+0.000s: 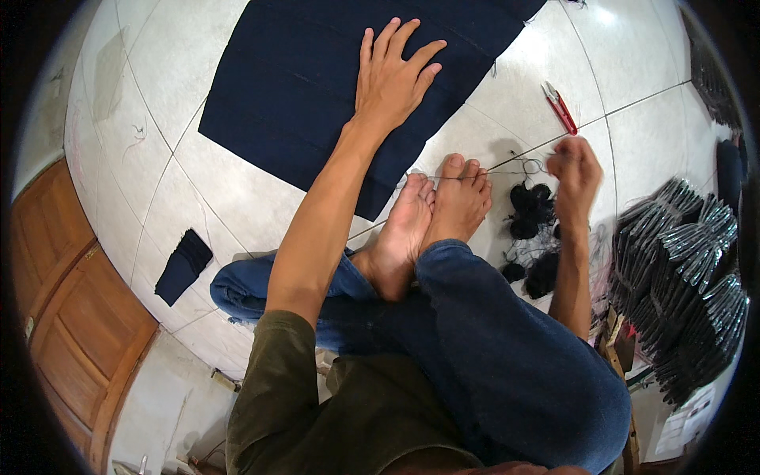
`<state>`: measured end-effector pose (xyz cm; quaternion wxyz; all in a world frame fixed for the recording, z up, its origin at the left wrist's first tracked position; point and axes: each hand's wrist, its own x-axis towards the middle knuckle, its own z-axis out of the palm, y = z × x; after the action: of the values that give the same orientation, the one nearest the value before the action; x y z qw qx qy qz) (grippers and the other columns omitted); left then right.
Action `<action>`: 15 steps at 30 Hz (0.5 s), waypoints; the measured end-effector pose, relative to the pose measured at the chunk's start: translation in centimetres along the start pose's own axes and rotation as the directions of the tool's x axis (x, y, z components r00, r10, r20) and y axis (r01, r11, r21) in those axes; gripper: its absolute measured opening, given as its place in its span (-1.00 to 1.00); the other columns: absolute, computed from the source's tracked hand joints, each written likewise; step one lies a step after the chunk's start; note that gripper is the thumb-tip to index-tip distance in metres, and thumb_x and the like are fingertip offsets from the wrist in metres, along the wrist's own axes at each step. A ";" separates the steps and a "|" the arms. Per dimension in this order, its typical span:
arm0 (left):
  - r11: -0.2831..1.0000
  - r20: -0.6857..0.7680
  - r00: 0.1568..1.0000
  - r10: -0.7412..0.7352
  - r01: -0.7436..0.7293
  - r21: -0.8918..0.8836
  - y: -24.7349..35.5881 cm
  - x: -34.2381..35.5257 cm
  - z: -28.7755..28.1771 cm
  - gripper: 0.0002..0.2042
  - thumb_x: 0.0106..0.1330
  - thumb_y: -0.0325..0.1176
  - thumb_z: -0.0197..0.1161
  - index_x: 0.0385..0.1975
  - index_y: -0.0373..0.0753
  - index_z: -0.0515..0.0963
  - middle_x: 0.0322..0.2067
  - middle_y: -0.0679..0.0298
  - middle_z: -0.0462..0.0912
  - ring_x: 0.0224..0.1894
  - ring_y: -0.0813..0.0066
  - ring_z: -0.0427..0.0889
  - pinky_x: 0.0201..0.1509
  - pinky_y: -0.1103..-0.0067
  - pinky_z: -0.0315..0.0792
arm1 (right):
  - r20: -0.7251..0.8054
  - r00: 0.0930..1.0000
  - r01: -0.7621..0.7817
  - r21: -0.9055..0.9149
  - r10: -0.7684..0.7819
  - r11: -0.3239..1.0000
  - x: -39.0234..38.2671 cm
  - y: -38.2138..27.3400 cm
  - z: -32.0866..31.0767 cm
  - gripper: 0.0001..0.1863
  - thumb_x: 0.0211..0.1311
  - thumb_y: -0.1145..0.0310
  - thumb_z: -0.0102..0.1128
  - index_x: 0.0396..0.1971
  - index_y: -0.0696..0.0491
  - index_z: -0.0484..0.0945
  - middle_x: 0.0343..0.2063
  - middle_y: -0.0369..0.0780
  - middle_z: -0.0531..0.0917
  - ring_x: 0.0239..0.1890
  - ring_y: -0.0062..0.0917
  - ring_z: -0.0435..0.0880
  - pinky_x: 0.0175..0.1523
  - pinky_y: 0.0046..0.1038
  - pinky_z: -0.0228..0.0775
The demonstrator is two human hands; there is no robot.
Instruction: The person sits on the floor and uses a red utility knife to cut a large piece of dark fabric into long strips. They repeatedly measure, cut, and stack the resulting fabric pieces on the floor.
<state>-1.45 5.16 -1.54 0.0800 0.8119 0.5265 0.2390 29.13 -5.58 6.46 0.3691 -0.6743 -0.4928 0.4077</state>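
A large dark navy cloth [277, 87] with faint seam lines lies flat on the floor. My left hand [392, 75] rests on it, fingers spread and palm down. To the right, my right hand [576, 176] is closed and slightly blurred. A thin dark thread [459, 177] runs from the cloth's near corner across my bare feet to its fingers; whether a needle is there cannot be made out. Just beyond that hand lie red-handled thread snips [560, 109]. Balls of black thread [530, 210] sit between my feet and right forearm.
A small folded navy cloth piece [184, 267] lies on the tiles at left, near a wooden door [87, 348]. Stacks of dark items in shiny clear wrapping [673, 261] are piled at right. My crossed legs in jeans [514, 356] fill the near side.
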 end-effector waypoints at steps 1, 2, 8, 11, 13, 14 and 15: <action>1.000 -0.003 1.000 -0.002 0.002 0.003 0.0 -0.1 0.0 -0.65 0.49 -0.05 0.16 0.23 0.21 0.58 0.40 0.17 0.35 0.51 0.07 0.16 0.59 0.05 -0.11 | -0.064 0.997 -0.038 0.005 0.039 0.999 -0.7 0.4 -2.2 -0.64 0.58 0.21 0.01 -0.27 0.20 0.59 -0.45 -0.29 0.60 -0.44 -0.65 0.56 -0.33 -0.57 0.39; 1.000 -0.011 1.000 -0.009 0.009 -0.001 0.0 -0.2 -0.2 -0.66 0.49 -0.07 0.17 0.21 0.20 0.59 0.40 0.16 0.36 0.50 0.06 0.18 0.58 0.04 -0.10 | -0.154 0.988 -0.047 -0.106 0.031 0.993 -1.3 -0.1 -4.0 -0.66 0.59 0.22 0.00 -0.26 0.19 0.59 -0.47 -0.31 0.59 -0.45 -0.65 0.55 -0.33 -0.59 0.37; 0.992 -0.066 0.998 0.011 -0.020 -0.126 0.9 0.1 -0.6 -0.73 0.41 -0.24 0.28 0.07 0.05 0.69 0.32 0.11 0.46 0.45 0.03 0.29 0.55 0.03 0.01 | -0.125 0.976 -0.185 -0.025 0.181 0.982 -4.4 -0.5 -7.8 -0.67 0.60 0.19 0.00 -0.27 0.11 0.60 -0.62 -0.42 0.38 -0.56 -0.73 0.33 -0.42 -0.60 0.17; 0.924 0.091 0.986 0.139 -0.096 -0.370 3.6 -3.0 -1.9 -0.71 0.37 -0.28 0.30 0.05 -0.09 0.68 0.30 0.14 0.49 0.40 0.06 0.37 0.50 0.10 0.14 | 0.155 0.961 -0.218 -0.076 0.227 0.973 -5.6 -4.0 -2.4 -0.64 0.58 0.13 0.04 -0.29 0.09 0.63 -0.59 -0.46 0.40 -0.58 -0.75 0.29 -0.47 -0.60 0.08; 0.770 0.131 0.970 0.205 -0.077 -0.634 9.2 -5.1 -3.5 -0.69 0.29 -0.30 0.36 0.02 -0.19 0.68 0.20 0.15 0.59 0.33 0.08 0.47 0.42 0.17 0.28 | 0.430 0.854 -0.395 0.174 0.291 0.902 -7.2 -6.3 -0.2 -0.62 0.59 0.14 0.04 -0.35 0.14 0.54 -0.62 -0.41 0.41 -0.59 -0.74 0.32 -0.49 -0.56 0.13; 0.740 0.174 0.953 0.248 -0.070 -0.669 11.8 -5.5 -4.8 -0.74 0.26 -0.31 0.38 -0.07 -0.19 0.70 0.05 0.17 0.65 0.22 0.09 0.55 0.33 0.22 0.37 | 0.405 0.901 -0.334 0.414 0.157 0.847 -7.5 -7.8 1.1 -0.62 0.59 0.14 0.05 -0.35 0.15 0.50 -0.62 -0.39 0.41 -0.60 -0.73 0.33 -0.50 -0.56 0.14; 0.724 0.220 0.936 0.276 -0.051 -0.688 13.6 -6.0 -6.1 -0.79 0.24 -0.31 0.41 -0.16 -0.18 0.72 -0.09 0.18 0.72 0.12 0.09 0.63 0.24 0.26 0.45 | 0.362 0.932 -0.263 0.633 0.022 0.728 -7.5 -9.0 2.0 -0.61 0.59 0.14 0.06 -0.35 0.16 0.47 -0.62 -0.36 0.41 -0.61 -0.72 0.33 -0.51 -0.56 0.14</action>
<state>4.75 -6.83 7.16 0.4266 0.7986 0.3106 0.2895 22.69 -10.42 15.14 0.4662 -0.4539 -0.3130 0.6918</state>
